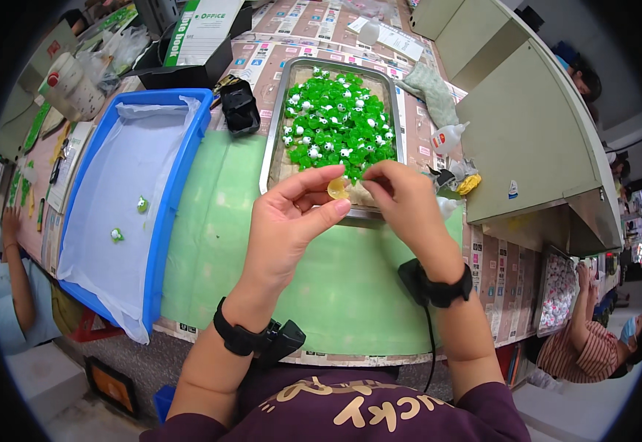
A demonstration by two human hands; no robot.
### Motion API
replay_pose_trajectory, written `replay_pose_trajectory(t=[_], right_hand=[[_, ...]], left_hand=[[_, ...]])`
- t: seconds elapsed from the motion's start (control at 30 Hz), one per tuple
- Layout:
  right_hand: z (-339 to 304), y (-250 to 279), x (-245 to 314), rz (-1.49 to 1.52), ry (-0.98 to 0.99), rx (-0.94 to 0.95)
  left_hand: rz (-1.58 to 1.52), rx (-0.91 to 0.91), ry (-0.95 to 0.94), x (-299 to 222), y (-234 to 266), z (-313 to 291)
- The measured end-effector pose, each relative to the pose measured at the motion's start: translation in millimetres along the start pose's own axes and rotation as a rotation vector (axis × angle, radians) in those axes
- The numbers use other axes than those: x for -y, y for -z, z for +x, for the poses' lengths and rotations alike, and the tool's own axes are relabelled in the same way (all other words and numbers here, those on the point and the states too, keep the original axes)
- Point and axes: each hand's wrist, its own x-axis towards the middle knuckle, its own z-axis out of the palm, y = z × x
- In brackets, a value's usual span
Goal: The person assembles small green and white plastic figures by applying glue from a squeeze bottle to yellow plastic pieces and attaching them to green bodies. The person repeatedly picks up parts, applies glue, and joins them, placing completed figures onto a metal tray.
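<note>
My left hand [286,214] pinches a small translucent yellow cup-shaped piece [337,188] between thumb and fingers. Close beside it, the fingertips of my right hand [408,200] are pressed together; what they hold, if anything, is too small to make out. Both hands are over the near edge of a metal tray [274,140], which is heaped with small translucent green pieces [343,110] bearing white ball-like parts with dark dots. To the left, a blue tray [165,214] lined with a white sheet [111,254] has two small green-and-white figures [142,205] lying apart in it.
A green mat [314,295] covers the table before me. Behind are a black open box [241,108], a folded cloth [431,94] and a white squeeze bottle [450,138]. A pale cabinet [534,132] borders the right. Co-workers sit at both sides.
</note>
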Motion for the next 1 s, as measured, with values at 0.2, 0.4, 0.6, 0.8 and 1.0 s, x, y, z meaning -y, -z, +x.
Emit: replay_pose_trajectory(t=[0.2,0.4,0.6,0.8,1.0], right_hand=[[-38,47,39,0.650,-0.210,0.076],[-70,52,34,0.753,-0.278,-0.027],[-68,40,21,0.277,0.122,-0.114],[-70,30,19,0.127,0.152,-0.163],[-68,27,17,0.055,0.177,-0.160]], left_hand=[[0.044,0.067,0.050,5,-6,-8],[0.119,0.200,0.076,14,-22,-18],[0.230,0.203,0.066,28,-23,-19],[0.354,0.204,0.040,28,-26,-19],[0.388,0.197,0.006,30,-27,-20]])
